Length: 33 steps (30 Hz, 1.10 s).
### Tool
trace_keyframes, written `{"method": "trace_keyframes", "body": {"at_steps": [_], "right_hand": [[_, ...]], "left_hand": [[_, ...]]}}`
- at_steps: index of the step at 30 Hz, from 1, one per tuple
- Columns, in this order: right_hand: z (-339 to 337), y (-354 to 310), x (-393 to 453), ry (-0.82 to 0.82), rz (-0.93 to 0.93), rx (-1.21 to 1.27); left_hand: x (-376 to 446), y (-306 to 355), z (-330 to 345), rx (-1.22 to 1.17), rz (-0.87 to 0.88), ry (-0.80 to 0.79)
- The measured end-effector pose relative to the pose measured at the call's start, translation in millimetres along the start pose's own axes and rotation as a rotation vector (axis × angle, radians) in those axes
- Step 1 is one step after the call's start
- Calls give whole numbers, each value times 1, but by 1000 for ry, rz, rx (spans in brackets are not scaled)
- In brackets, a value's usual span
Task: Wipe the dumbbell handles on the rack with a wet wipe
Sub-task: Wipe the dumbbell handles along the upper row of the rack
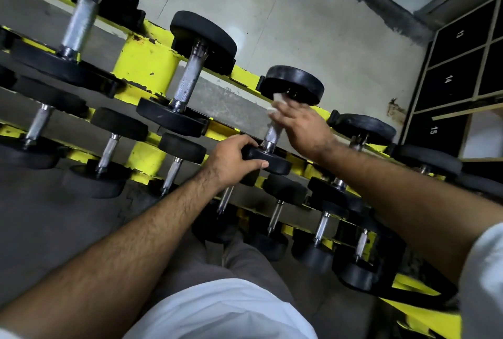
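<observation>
While gripping a rack (144, 58) dumbbell's end (272, 160), left hand (231, 160); right hand (302, 126), wipe (276, 106) pinched on handle (270, 134)

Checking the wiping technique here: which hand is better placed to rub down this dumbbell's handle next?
Right. The right hand already holds the wipe against the handle, while the left hand grips the near weight, steadying it.

Both my arms are reaching forward, bare to the elbows. My left hand (231, 160) is curling its fingers (246, 145) over a near weight (268, 160), thumb underneath. My right hand (300, 126) is stretching farther out, wrist bent, its fingers pressing a wipe (276, 106) round the handle (272, 133) just beyond the left hand.
</observation>
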State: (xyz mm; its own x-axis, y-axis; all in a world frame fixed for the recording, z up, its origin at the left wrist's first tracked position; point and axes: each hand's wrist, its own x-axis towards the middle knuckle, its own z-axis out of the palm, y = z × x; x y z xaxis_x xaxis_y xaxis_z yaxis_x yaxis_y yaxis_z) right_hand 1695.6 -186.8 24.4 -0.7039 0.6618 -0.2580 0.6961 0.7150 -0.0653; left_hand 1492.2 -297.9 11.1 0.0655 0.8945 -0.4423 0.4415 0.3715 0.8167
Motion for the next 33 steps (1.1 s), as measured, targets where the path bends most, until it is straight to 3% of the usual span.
{"method": "trace_keyframes", "body": {"at_steps": [2,4,8,12,14,17,21,23,26,30,33], "right_hand": [[10,-9,-11,-76,-222,39],[7,0,-14,-81,-317,46],[5,11,-1,84,-50,78],[15,-4,-15,-26,-393,118],[12,9,-7,32,-345,84],[10,11,0,132,-88,102],[13,-4,-9,-23,-406,133],[5,9,0,-23,-381,121],[-3,22,10,33,-193,86],[-2,-6,3,-133,-403,-1],[-15,-12,7,-123,-384,16]], "left_hand": [[1,-4,-1,-44,-11,-1],[2,-6,0,-58,-17,-2],[3,-8,1,-70,-16,10],[3,-10,1,-67,-1,14],[3,-10,1,-65,0,12],[3,-11,1,-75,-4,7],[2,-9,1,-60,20,26],[1,-9,1,-50,20,27],[1,-11,1,-33,27,19],[-1,-7,1,-11,50,27],[-4,-4,-2,-15,59,12]]}}
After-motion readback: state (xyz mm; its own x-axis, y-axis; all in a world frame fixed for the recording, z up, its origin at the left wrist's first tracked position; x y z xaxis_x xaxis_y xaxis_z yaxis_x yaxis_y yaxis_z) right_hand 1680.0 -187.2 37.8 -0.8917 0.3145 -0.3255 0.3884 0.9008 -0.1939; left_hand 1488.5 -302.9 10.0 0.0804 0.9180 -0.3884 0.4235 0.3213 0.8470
